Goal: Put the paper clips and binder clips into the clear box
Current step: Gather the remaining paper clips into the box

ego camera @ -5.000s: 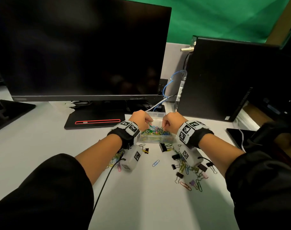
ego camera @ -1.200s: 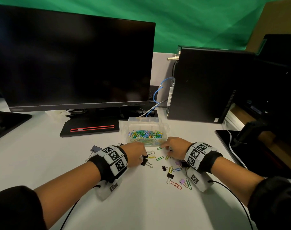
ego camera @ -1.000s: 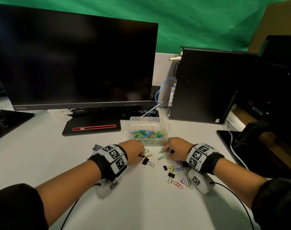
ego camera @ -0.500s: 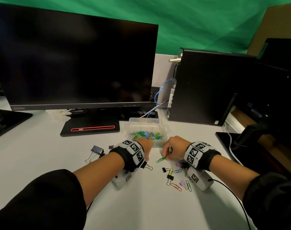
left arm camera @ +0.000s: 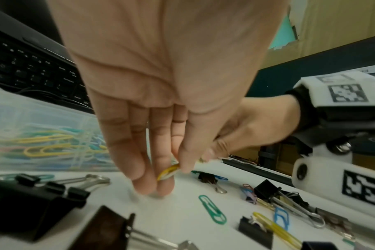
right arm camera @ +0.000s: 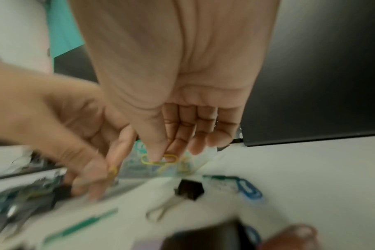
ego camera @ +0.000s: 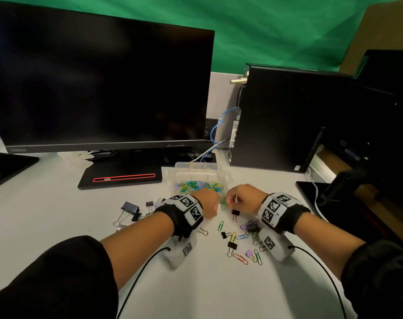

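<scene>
- On the white desk (ego camera: 46, 226), just in front of the monitor stand (ego camera: 120, 178), the clear box (ego camera: 199, 173) is seen open, with a heap of coloured paper clips (ego camera: 198, 187) inside.
- Just before the box's near wall, the left hand (ego camera: 207, 203) and the right hand (ego camera: 244, 199) are held close together above the desk.
- Between the left thumb and fingers (left arm camera: 126, 152), a yellow paper clip (left arm camera: 168, 171) is pinched, along with something pale that cannot be made out.
- Between the right thumb and forefinger, a second yellow clip (right arm camera: 160, 159) is pinched; the other right fingers (right arm camera: 216, 133) are loosely bent.
- Loose clips are scattered on the desk nearer the person: a green paper clip (ego camera: 220, 225), a red paper clip (ego camera: 240, 259) and small black binder clips (ego camera: 231, 246) under and beside the right wrist.
- A larger black binder clip (ego camera: 129, 207) is lying to the left of the left wrist.
</scene>
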Demonstrator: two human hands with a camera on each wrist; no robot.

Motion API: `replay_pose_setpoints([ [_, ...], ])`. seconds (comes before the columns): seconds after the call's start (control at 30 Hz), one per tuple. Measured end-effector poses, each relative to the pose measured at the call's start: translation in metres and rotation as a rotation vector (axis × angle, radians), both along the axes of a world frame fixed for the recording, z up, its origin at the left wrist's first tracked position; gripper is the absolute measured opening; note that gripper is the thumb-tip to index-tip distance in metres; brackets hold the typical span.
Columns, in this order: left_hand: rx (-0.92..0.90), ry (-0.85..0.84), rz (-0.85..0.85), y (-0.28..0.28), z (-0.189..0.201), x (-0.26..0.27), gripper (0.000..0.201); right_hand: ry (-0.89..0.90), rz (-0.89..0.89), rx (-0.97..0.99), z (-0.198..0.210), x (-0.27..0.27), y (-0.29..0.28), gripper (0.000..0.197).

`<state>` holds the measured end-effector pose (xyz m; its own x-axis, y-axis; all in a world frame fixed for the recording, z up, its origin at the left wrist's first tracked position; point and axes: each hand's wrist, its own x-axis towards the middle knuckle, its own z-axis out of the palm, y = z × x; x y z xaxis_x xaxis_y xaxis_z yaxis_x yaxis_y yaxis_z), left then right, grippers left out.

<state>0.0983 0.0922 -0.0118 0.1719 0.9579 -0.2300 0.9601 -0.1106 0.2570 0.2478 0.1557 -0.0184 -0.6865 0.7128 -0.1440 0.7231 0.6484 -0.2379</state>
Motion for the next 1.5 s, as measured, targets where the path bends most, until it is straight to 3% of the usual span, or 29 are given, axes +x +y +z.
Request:
replay_pose_setpoints([
  [0.13, -0.026, 0.002, -0.051, 0.001, -0.005, 0.009, 0.026, 0.177, -0.132, 0.046, 0.013, 0.002, 0.02, 0.01],
  [0.33, -0.001, 0.041, -0.093, 0.001, -0.013, 0.021, 0.031, 0.266, -0.177, 0.08, 0.017, -0.02, 0.034, 0.011],
  [0.53, 0.01, 0.04, -0.12, 0.0, -0.013, 0.018, 0.021, 0.215, -0.114, 0.066, 0.008, -0.029, 0.028, 0.021],
  [0.67, 0.034, 0.048, -0.113, -0.002, -0.012, 0.017, 0.021, 0.18, -0.158, 0.112, 0.014, -0.009, 0.032, 0.015],
  [0.83, 0.016, 0.099, -0.127, -0.002, -0.009, 0.015, 0.022, -0.079, -0.233, -0.09, 0.015, 0.022, 0.031, 0.02],
  [0.97, 0.045, 0.094, -0.101, 0.004, 0.002, 0.008, 0.024, -0.057, -0.313, -0.158, 0.01, 0.027, 0.027, 0.033],
  [1.07, 0.127, 0.09, -0.05, 0.013, 0.017, -0.001, 0.026, -0.102, -0.249, -0.126, 0.006, 0.023, 0.025, 0.04],
  [1.33, 0.187, -0.049, 0.137, 0.029, 0.011, -0.038, 0.026, -0.03, -0.225, -0.118, 0.0, 0.009, 0.021, 0.016],
  [1.5, 0.261, -0.055, 0.045, 0.013, 0.006, -0.021, 0.039, -0.086, -0.19, -0.087, 0.002, 0.007, 0.016, 0.015],
])
